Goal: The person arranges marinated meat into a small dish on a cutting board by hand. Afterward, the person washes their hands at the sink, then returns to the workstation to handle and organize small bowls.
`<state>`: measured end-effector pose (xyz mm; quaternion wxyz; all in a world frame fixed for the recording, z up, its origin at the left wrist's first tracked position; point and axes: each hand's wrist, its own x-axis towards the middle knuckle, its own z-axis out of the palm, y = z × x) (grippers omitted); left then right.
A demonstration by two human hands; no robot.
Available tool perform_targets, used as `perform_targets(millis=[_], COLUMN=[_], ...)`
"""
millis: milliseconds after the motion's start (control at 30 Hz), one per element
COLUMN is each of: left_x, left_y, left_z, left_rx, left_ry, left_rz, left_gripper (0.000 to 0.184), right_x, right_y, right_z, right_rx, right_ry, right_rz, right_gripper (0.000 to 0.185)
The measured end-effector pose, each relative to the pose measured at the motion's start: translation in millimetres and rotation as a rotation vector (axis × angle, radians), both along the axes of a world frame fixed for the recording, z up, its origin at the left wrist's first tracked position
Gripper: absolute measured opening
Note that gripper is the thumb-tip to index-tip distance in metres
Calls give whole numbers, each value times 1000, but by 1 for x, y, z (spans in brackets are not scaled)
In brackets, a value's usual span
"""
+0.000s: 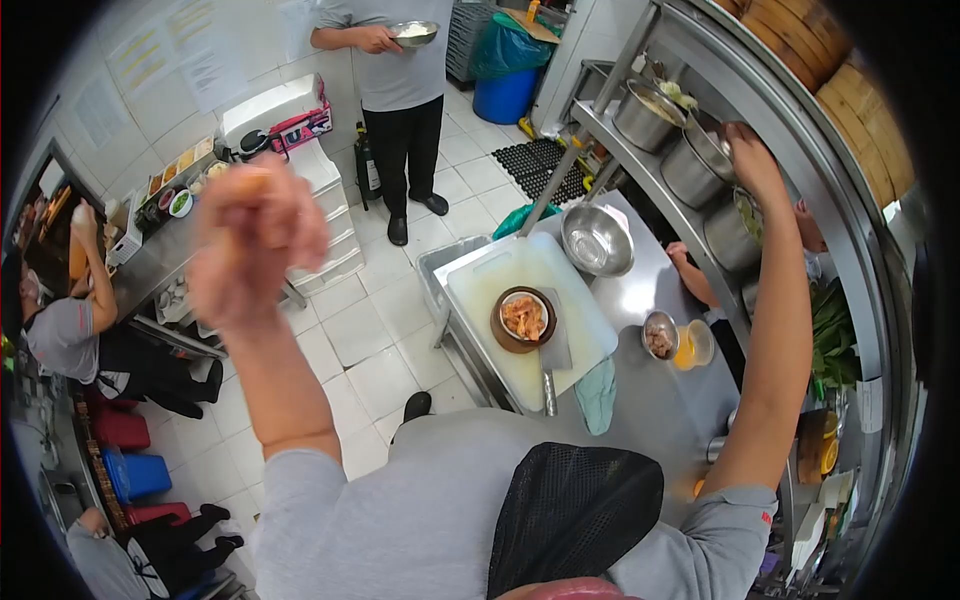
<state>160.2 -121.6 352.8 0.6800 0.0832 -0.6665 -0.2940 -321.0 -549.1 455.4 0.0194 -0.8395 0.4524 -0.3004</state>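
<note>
Reaching to round steel pot (688, 170), right hand (748, 155); left hand (258, 235) raised, blurred; cannot tell either's finger state.

Bright, pale light all over the middle here, its source out of sight, and the floor tiles (340, 312) come up nearly white. There's a hot patch of glare on the steel worktop (640, 300), with glints inside the metal bowl (597, 240) just left of it. Dimmer at the far left edge. The left hand (255, 240) is badly smeared, while the cutting board (480, 290) reads fairly sharp. Wide-lens bend bows the shelf frame (800, 130) on the right, and black swallows the corners.
</note>
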Motion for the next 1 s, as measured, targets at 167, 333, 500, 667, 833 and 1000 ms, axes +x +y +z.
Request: perform_targets(millis=[167, 333, 500, 667, 833, 1000], left_x=[-14, -40, -15, -44, -34, -22], left_y=[26, 53, 41, 16, 17, 9], left_z=[72, 87, 117, 117, 94, -22], left_rx=[-156, -218, 121, -2, 39, 390], left_ry=[-352, -81, -262, -201, -268, 95], left_rz=[-25, -141, -445, -729, -491, -171], left_gripper=[60, 60, 25, 17, 37, 53], right_x=[3, 0, 3, 2, 17, 15], right_y=[-18, -2, -20, -20, 8, 16], right_z=[5, 11, 7, 10, 20, 21], right_rx=[112, 175, 231, 292, 292, 180], right_ry=[95, 206, 111, 30, 181, 311], right_rz=[-93, -125, -121, -30, -95, -90], right_gripper=[50, 46, 40, 36, 30, 26])
